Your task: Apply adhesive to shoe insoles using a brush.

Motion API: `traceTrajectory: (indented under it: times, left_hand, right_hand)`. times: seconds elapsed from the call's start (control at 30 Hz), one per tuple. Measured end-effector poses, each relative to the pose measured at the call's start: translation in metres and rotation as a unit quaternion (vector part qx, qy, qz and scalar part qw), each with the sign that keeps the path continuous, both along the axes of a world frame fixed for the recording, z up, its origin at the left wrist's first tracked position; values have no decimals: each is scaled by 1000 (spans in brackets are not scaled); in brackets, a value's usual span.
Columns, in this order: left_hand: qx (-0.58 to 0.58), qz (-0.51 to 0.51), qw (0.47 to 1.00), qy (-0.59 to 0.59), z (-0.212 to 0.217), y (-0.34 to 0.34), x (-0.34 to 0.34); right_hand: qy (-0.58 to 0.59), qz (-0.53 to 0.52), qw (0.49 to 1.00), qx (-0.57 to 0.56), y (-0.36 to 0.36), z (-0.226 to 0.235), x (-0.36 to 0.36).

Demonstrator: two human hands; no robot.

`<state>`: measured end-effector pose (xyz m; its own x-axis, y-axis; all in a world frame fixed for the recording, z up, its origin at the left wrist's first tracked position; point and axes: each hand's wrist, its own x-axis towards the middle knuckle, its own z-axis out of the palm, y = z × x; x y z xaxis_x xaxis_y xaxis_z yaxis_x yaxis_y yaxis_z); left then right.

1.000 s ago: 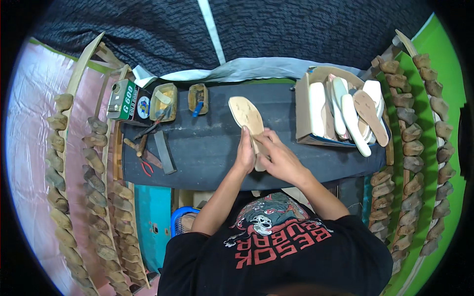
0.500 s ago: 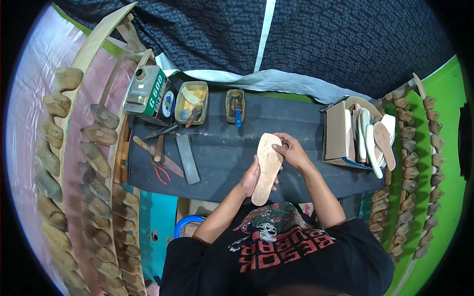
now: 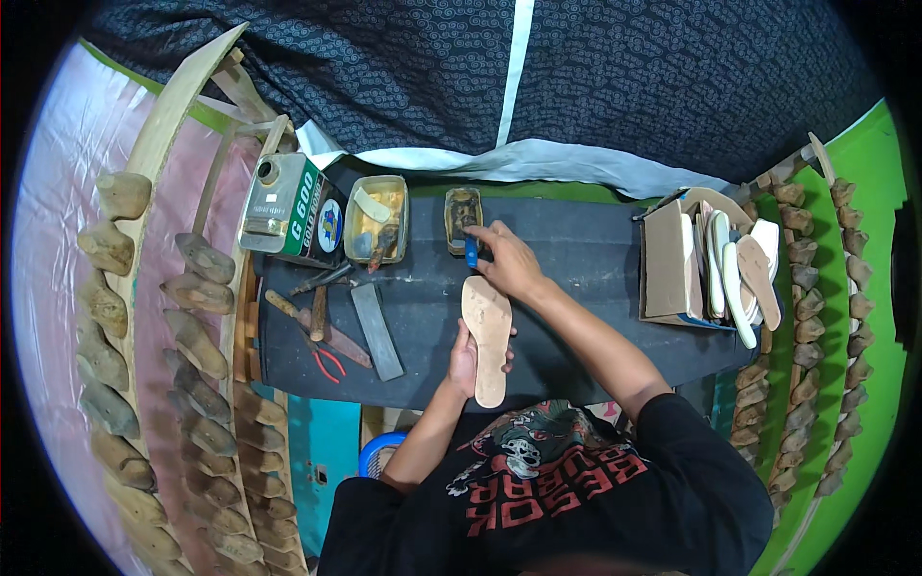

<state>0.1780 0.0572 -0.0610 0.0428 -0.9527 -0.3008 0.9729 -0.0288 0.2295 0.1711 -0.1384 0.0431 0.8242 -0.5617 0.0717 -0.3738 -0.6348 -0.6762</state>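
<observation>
Here in the head view, much of the left hand [image 3: 464, 363] is out of sight: the palm and most of the fingers sit behind a tan shoe insole [image 3: 488, 331], with only fingertips peeking past its right edge. Over at the small tub [image 3: 448, 223], the far end of a blue-handled tool [image 3: 471, 253] is lost in dark, murky contents, too unclear to name. A blue stool [image 3: 376, 451] shows only in part beside the shirt, and the dark fisheye rim cuts off the racks of wooden shoe lasts [image 3: 108, 246] on the left.

Now the hands! The left one pinches the insole near its narrow end, thumb along the left edge, fingers behind, forearm rising from below. The right hand [image 3: 514, 264] reaches well forward, arm stretched across the counter [image 3: 576, 336], index finger and thumb bent around the blue handle; whether they're clamped on it, you can't tell.

And the insole itself: held up over the counter's near part, broad end pointing away, rounded heel toward the person's body. It's smooth and pale, with a few faint marks on the broad part, too small to make out.
</observation>
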Motion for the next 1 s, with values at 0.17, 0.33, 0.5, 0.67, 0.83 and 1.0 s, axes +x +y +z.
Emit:
traceTrajectory:
  times: [0.17,0.33,0.5,0.67,0.83,1.0]
  left_hand:
    - [-4,-5,999,39,-3,3,-4]
    - [-24,-1,999,33,1,1,-3]
    - [21,27,999,-23,7,-4,0]
    - [19,30,999,-16,6,-1,6]
    - [-5,38,999,30,2,0,12]
    - [-2,49,998,26,7,8,12]
  right_hand:
    - [23,47,998,-46,-11,7,17]
    - [-78,37,990,-111,-42,5,38]
    - [-117,-28,993,11,-50,14,36]
    - [-155,-72,984,51,-48,10,28]
    - [-124,-63,990,14,-49,22,20]
    - [-291,-75,954,-17,-33,58,20]
